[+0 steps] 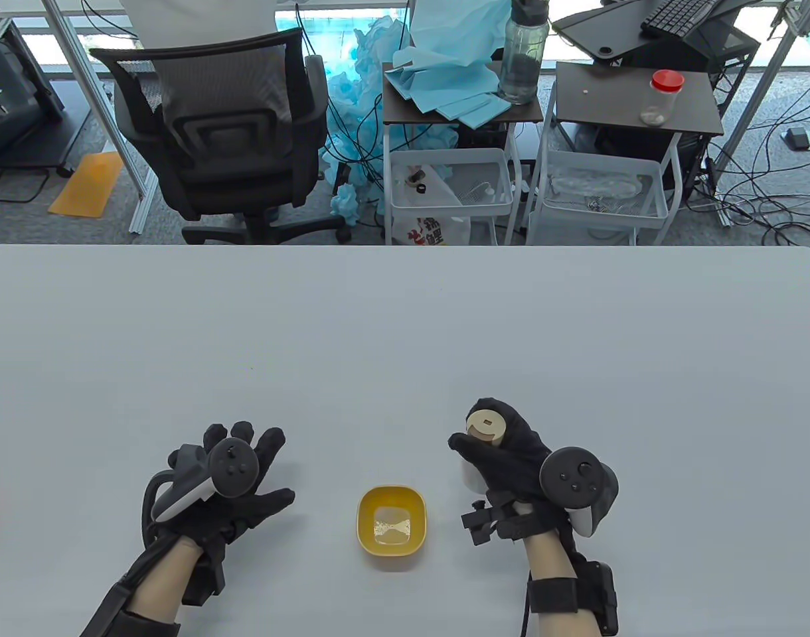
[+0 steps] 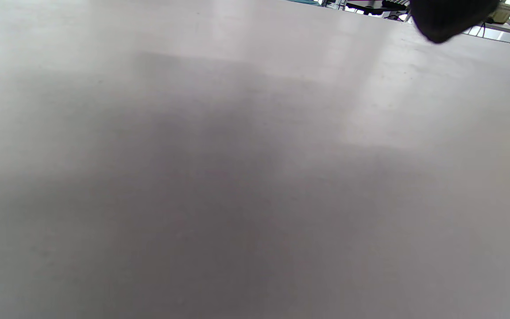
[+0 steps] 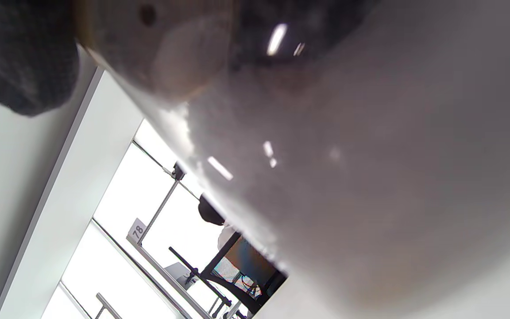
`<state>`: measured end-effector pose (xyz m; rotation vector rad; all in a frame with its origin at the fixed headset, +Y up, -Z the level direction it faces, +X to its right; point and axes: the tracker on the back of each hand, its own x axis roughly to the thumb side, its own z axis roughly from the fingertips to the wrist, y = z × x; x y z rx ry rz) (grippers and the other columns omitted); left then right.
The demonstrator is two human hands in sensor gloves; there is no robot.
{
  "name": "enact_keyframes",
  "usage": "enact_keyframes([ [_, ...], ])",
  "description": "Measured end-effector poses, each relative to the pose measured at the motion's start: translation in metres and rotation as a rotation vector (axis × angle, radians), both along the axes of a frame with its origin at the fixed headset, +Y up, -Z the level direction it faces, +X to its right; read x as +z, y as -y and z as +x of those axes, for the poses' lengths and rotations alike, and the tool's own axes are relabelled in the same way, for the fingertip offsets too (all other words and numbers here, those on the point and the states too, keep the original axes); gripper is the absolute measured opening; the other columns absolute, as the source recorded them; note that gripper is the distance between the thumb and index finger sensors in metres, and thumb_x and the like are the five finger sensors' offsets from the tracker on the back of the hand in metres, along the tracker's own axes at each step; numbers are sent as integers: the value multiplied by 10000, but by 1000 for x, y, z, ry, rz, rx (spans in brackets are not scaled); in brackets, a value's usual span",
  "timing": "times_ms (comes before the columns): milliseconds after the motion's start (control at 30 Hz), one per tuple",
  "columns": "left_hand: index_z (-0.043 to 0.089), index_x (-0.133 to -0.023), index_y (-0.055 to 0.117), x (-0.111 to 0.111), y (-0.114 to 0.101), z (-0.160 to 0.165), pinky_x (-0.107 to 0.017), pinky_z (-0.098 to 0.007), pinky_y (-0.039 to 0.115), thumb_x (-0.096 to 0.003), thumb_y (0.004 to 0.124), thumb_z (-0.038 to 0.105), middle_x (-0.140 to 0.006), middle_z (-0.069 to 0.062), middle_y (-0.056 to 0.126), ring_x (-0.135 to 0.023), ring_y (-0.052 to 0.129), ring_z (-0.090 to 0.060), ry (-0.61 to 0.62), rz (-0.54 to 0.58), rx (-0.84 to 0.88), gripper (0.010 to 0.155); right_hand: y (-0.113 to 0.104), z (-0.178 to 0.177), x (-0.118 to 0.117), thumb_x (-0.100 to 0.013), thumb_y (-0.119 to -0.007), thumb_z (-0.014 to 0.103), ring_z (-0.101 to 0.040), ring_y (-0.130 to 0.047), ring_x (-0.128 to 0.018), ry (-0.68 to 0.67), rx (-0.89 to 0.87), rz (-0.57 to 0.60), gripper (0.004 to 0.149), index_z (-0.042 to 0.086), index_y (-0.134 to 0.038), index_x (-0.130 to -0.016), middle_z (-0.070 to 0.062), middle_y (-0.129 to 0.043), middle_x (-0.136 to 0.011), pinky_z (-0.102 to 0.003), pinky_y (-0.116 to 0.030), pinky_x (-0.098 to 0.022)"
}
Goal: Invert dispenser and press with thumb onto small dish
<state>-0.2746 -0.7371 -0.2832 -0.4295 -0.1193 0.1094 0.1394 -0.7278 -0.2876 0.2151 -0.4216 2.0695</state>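
In the table view, the right hand (image 1: 511, 458) sits in the lower right of the frame, its fingers wrapped around a dispenser (image 1: 483, 434). The dispenser's tan round end with a small rectangular opening faces up toward the camera, and its pale body shows below the thumb. A black tracker (image 1: 575, 476) is strapped to the back of that hand.

The small yellow dish (image 1: 392, 528) rests on the tabletop (image 1: 405, 332) at lower centre, between the two hands and just left of the right wrist. Something pale and clear lies in its bottom. The dispenser is near the dish but apart from it, up and to the right.

The left hand (image 1: 229, 488) lies in the lower left, fingers spread apart and holding nothing, palm toward the tabletop.

The right wrist view shows the dispenser (image 3: 326, 155) very close and blurred, with a gloved finger (image 3: 25, 57) at the upper left. The left wrist view shows mostly bare tabletop (image 2: 237, 177), with one dark fingertip (image 2: 445, 20) at the top right.
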Motion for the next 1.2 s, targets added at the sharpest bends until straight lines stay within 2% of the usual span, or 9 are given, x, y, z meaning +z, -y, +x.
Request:
enact_keyframes([
  [500, 497, -1087, 93, -1, 0, -2, -676, -833, 167, -521, 629, 783, -1253, -22, 75, -1163, 51, -473, -12, -8, 6, 830, 32, -1, -10, -399, -909, 549, -433, -842, -830, -57, 22, -149, 793, 81, -637, -979, -196, -747, -942, -622, -705, -631],
  [700, 494, -1088, 90, -1, 0, -3, -675, -834, 166, -522, 630, 782, -1253, -25, 73, -1162, 49, -474, -13, -7, 3, 833, 32, -1, -10, -384, -936, 508, -448, -827, -840, -54, 26, -168, 802, 73, -626, -981, -204, -736, -948, -633, -688, -637],
  [967, 497, -1087, 89, -1, 0, -4, -675, -833, 165, -521, 628, 783, -1252, -24, 73, -1161, 49, -475, -16, -2, 8, 832, 31, 0, -8, -389, -928, 521, -441, -811, -857, -69, 12, -157, 801, 94, -617, -990, -187, -728, -962, -637, -676, -643],
  [1200, 496, -1088, 91, -2, -1, -5, -674, -834, 164, -522, 629, 782, -1252, -22, 72, -1162, 49, -473, -15, 7, 15, 832, 15, 2, -3, -407, -908, 532, -453, -768, -883, -83, -58, -104, 802, 102, -596, -1008, -186, -699, -990, -653, -640, -656],
])
